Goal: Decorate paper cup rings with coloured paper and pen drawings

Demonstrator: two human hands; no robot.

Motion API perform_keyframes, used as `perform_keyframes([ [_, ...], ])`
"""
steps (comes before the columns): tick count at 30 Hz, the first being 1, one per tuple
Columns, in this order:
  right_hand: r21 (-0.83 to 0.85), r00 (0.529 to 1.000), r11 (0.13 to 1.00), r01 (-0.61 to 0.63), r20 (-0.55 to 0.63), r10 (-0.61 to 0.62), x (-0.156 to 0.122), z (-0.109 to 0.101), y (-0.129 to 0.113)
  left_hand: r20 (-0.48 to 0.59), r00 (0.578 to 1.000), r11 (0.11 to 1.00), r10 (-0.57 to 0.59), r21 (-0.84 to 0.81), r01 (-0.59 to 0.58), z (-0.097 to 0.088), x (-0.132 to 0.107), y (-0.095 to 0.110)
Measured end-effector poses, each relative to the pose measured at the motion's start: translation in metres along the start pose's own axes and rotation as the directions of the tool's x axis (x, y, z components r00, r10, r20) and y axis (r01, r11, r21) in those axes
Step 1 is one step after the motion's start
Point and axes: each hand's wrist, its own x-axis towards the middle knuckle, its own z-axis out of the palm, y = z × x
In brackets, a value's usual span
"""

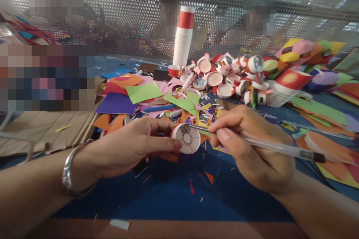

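Between the thumb and fingers of my left hand [146, 140] is a small paper cup base [190, 138], its white round face turned toward me. Black lines on that face form a ring with spokes, and a patch near the upper left is filled with dark strokes. My right hand [252, 145] grips a pen [269, 144] with a clear barrel and a black end. The pen's tip meets the upper part of the drawn face, or is very close to it. A silver bracelet circles my left wrist.
Beyond my hands lie paper scraps [144, 92] in many colours and a heap of cut cup bases [214, 79]. A tall stack of paper cups [182, 40] stands at the back, before a perforated metal screen [120, 14]. Another cup stack [288, 83] lies tilted at right. Cardboard [56, 130] lies left.
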Motion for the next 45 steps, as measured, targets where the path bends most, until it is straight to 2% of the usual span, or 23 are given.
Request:
perform_keyframes([
  [10, -0.012, 1.0, 1.0, 0.024, 0.01, -0.024, -0.0012, -0.0007, -0.0003, -0.032, 0.998, 0.998, 0.059, 0.032, -0.058, 0.0002, 0.0011, -0.0007],
  [14, -0.002, 1.0, 1.0, 0.012, 0.0, -0.012, -0.0031, -0.0003, 0.0, -0.02, 0.999, 0.997, 0.028, 0.067, -0.026, 0.0021, 0.0008, -0.0003],
  [19, -0.004, 1.0, 1.0, 0.016, -0.005, -0.016, -0.0027, 0.0, 0.0001, -0.021, 0.997, 0.996, 0.07, 0.049, -0.069, 0.0029, 0.0009, -0.0017],
  [22, -0.018, 1.0, 1.0, 0.02, -0.01, -0.02, -0.0018, 0.0002, -0.0002, -0.004, 0.999, 0.996, 0.034, 0.081, -0.033, 0.0026, 0.0009, -0.0036],
  [34, -0.003, 1.0, 1.0, 0.023, 0.002, -0.023, -0.0024, 0.0018, -0.0018, -0.046, 0.993, 0.988, 0.112, 0.114, -0.106, 0.0035, 0.0025, -0.0053],
  [40, -0.013, 0.999, 1.0, 0.024, -0.021, -0.024, -0.002, 0.0014, -0.0009, -0.034, 0.992, 0.976, 0.119, 0.186, -0.111, 0.0022, 0.0029, -0.0039],
  [45, -0.023, 0.999, 0.999, 0.035, -0.02, -0.035, -0.0013, 0.002, -0.002, -0.024, 0.992, 0.979, 0.12, 0.17, -0.114, 0.0021, 0.0025, -0.005],
])
